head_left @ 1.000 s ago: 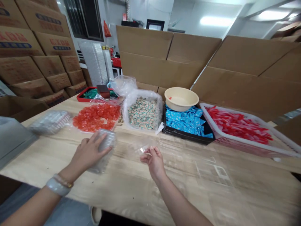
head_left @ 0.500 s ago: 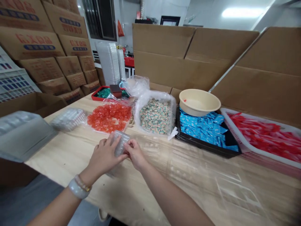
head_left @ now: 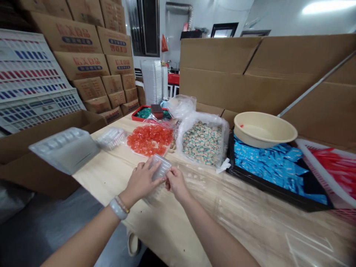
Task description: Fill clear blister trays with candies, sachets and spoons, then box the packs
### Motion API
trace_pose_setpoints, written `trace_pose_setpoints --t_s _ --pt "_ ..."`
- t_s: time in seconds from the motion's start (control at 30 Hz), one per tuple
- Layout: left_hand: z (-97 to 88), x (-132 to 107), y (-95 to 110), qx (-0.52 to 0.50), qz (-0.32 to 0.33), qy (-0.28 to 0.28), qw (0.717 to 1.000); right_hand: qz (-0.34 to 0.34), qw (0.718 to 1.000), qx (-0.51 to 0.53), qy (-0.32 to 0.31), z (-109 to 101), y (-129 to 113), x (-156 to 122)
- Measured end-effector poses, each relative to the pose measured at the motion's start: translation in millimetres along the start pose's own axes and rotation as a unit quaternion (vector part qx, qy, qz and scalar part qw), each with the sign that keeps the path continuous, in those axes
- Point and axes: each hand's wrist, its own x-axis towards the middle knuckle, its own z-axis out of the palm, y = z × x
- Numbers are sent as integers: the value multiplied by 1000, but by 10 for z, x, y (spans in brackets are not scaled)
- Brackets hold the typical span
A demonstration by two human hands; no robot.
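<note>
A small clear plastic tray point(head_left: 161, 167) with ridges is held tilted above the front middle of the table. My left hand point(head_left: 144, 178) grips it from the left, with fingers over its top and thumb along its near side. At its right edge, my right hand point(head_left: 176, 182) pinches the plastic, fingers curled. Beyond the hands lies a heap of red-orange wrapped pieces point(head_left: 150, 139). To the right of it, a clear bag point(head_left: 203, 139) stands full of small printed packets. More clear plastic, partly hidden, shows under my hands.
Stacked clear trays point(head_left: 111, 138) lie at left; a larger clear tray point(head_left: 66, 148) overhangs the table edge. A red tray point(head_left: 135, 117) with green pieces sits behind. On the right are blue packets point(head_left: 267, 163) in a black tray, a cream basin point(head_left: 264, 128) and a white basket point(head_left: 308, 148).
The camera view has swung left, so the table's contents sit further right in the picture. Both hands keep hold of the plastic tray, with little change in their grip.
</note>
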Motion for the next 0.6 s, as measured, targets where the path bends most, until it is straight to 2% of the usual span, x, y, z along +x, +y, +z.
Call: trace_pose_setpoints --t_s 0.07,0.17,0.23,0.33,0.4,0.47,0.53,0.6 --pt "-34 -78 -130 -22 15 -19 999 -8 1000 22 11 -74 8 -288" --pt "-111 -207 -512 -48 4 -42 998 3 994 99 47 -346 51 -813" --pt "-183 -278 -848 -51 -51 -32 997 25 988 138 69 -540 67 -1082" --pt "-304 -334 -1338 -14 -160 8 987 49 984 152 83 -683 79 -1269" --pt "-385 -339 -1590 13 -210 32 977 64 981 158 87 -658 102 -1297" --pt "-469 -313 -1762 15 -230 49 972 86 979 161 92 -569 150 -1305" --pt "-567 -244 -1852 -2 -221 67 973 107 977 157 96 -463 212 -1317" --pt "-682 -119 -1868 -9 -203 112 973 120 977 147 98 -384 264 -1333"
